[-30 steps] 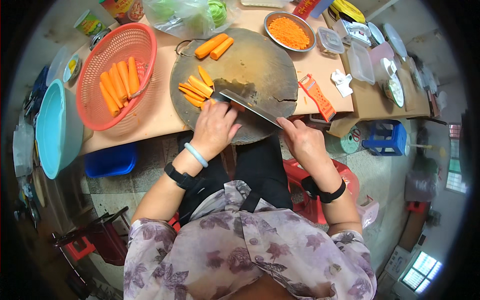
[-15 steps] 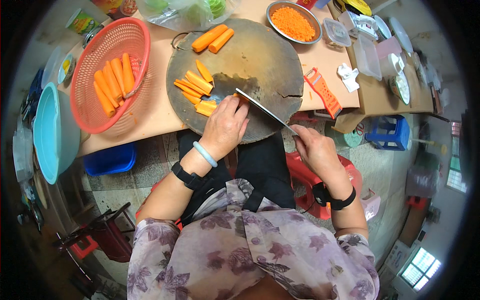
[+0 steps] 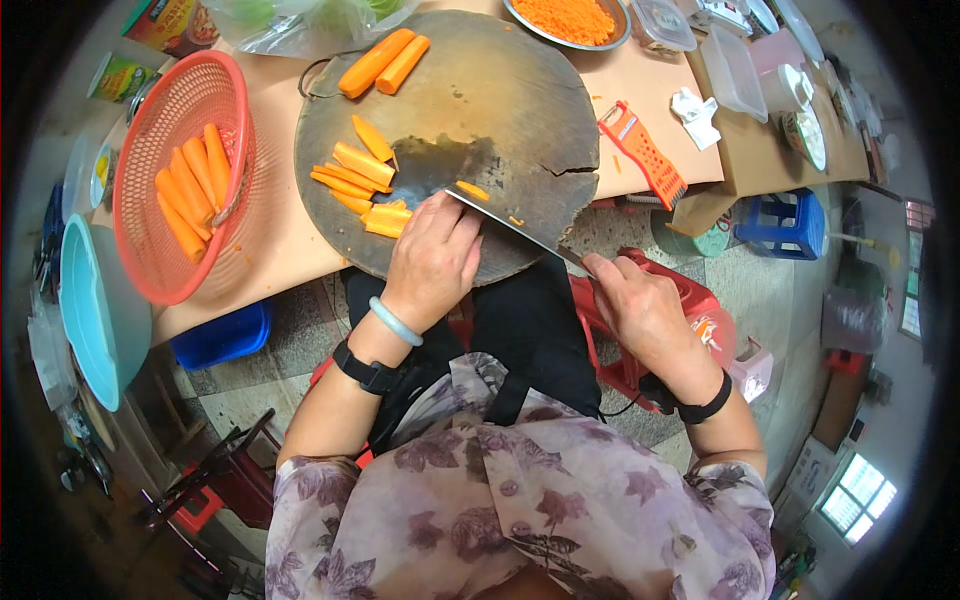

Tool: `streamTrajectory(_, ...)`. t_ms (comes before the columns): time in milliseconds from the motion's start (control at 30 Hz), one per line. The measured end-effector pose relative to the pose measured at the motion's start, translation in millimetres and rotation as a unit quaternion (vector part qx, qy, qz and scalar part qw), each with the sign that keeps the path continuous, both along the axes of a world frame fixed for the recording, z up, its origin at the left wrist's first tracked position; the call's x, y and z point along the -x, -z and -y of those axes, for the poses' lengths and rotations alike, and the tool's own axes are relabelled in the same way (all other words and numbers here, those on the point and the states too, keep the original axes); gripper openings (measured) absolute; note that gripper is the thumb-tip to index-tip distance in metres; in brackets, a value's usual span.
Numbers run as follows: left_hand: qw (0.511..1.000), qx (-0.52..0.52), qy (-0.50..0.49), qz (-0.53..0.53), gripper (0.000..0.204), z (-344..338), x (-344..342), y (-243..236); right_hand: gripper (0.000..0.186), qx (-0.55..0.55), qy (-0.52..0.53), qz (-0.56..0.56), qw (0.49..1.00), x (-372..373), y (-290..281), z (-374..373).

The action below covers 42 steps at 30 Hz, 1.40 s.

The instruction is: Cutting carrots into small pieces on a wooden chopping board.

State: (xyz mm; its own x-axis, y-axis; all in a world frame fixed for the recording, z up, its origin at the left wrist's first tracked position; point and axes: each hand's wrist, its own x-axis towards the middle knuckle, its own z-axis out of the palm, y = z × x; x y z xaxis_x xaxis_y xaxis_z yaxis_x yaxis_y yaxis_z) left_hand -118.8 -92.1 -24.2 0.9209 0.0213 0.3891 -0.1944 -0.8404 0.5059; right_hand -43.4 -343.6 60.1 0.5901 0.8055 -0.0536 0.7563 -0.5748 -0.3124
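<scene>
My right hand [image 3: 640, 305] grips the handle of a kitchen knife [image 3: 515, 230], its blade slanting up and left across the near part of a round wooden chopping board [image 3: 500, 90]. My left hand [image 3: 432, 250] lies on the board against the blade's left side, fingers curled down on a carrot piece that they mostly hide. Left of those fingers are several cut carrot sticks [image 3: 360, 165]. Just beyond the blade lies a thin carrot slice [image 3: 472, 190], with a tiny bit nearer. Two thick carrot pieces [image 3: 376, 62] rest at the board's far left.
A red plastic basket [image 3: 122, 215] with several peeled carrots stands left, beside a turquoise basin [image 3: 75, 300]. Behind the board are a clear plastic bag [image 3: 285, 25] and a metal bowl [image 3: 628, 22] of chopped carrot. An orange grater [image 3: 645, 155] and crumpled tissue [image 3: 694, 118] lie right.
A thin carrot slice now shows beyond the blade, apart from my left fingers. The whole view has shifted, with the board and basket now further left and higher. Both grips stay the same.
</scene>
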Motion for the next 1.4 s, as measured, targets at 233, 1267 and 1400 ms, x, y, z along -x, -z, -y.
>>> streamTrajectory(233,1.000,0.000,-0.002,-0.012,0.032,0,-1,2,0.017,0.052,-0.015,-0.030,0.998,-9,-9,-6)
streamTrajectory(1267,1.000,-0.006,-0.004,0.016,0.037,-1,1,1,0.012,0.058,-0.024,-0.050,0.997,-20,4,-16)
streamTrajectory(1400,1.000,-0.004,-0.008,0.022,0.036,1,1,-1,0.016,0.044,-0.018,-0.064,0.997,-28,12,-8)
